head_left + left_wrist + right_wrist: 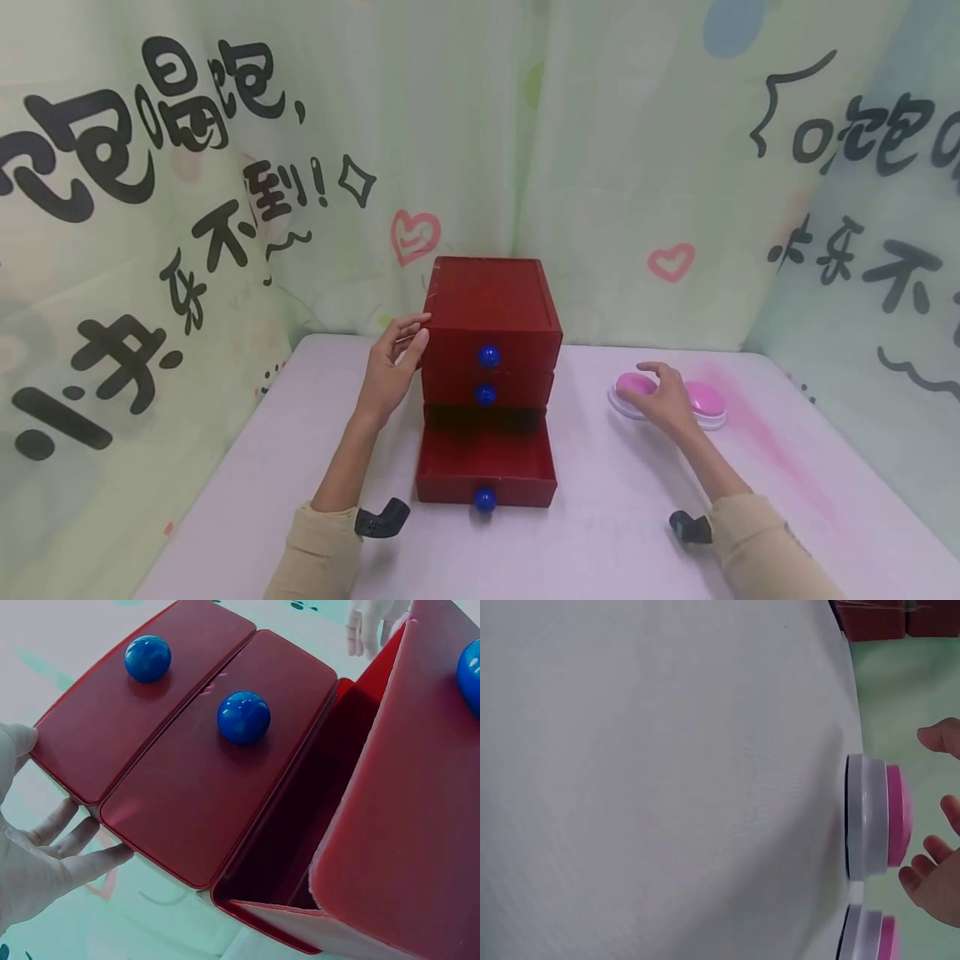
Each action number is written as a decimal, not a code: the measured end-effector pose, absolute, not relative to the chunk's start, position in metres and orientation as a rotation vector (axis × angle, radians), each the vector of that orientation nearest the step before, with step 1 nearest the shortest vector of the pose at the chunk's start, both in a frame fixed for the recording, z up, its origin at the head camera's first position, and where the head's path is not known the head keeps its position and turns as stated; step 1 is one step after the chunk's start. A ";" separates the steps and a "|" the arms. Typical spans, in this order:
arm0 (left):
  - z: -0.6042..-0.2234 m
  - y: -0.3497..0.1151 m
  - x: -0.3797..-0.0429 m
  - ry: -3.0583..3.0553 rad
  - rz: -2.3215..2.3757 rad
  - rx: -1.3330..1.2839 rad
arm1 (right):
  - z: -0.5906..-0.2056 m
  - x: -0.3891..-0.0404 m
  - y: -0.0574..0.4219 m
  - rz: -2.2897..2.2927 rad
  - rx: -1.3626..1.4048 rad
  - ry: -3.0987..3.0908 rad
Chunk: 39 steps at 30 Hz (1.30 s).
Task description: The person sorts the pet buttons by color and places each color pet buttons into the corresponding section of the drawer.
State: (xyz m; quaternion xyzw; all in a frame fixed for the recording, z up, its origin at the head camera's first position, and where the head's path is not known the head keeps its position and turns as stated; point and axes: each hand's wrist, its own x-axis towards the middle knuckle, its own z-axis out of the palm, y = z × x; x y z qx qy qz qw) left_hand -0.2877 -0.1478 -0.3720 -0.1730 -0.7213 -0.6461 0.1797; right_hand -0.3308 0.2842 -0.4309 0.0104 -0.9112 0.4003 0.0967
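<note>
A dark red box of stacked drawers (491,300) stands in the middle, with blue ball knobs on its fronts. The bottom drawer (487,492) is pulled out, its visible inside bare; the two drawers above are closed. My left hand (392,367) rests against the box's upper left side, fingers extended. In the left wrist view, its fingertips (120,853) lie along the side edge of the drawer fronts. To the right, my right hand (666,402) hovers over a pink push button (634,384) with a white base, fingers loosely bent and apart, holding nothing.
A second pink button (706,399) sits right beside the first, partly behind the right wrist. The white table (585,533) is ringed by a pale green curtain (615,167) with black lettering and pink hearts. Black wrist devices (382,518) jut from both sleeves.
</note>
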 end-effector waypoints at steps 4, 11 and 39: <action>-0.372 -0.148 -0.288 -2.040 -1.823 -0.489 | -0.431 -0.333 0.285 1.161 0.028 -2.740; -0.372 -0.148 -0.289 -2.032 -1.826 -0.495 | -0.434 -0.338 0.287 1.132 0.028 -2.785; -0.373 -0.148 -0.290 -2.021 -1.816 -0.510 | -0.446 -0.345 0.294 1.074 0.116 -2.856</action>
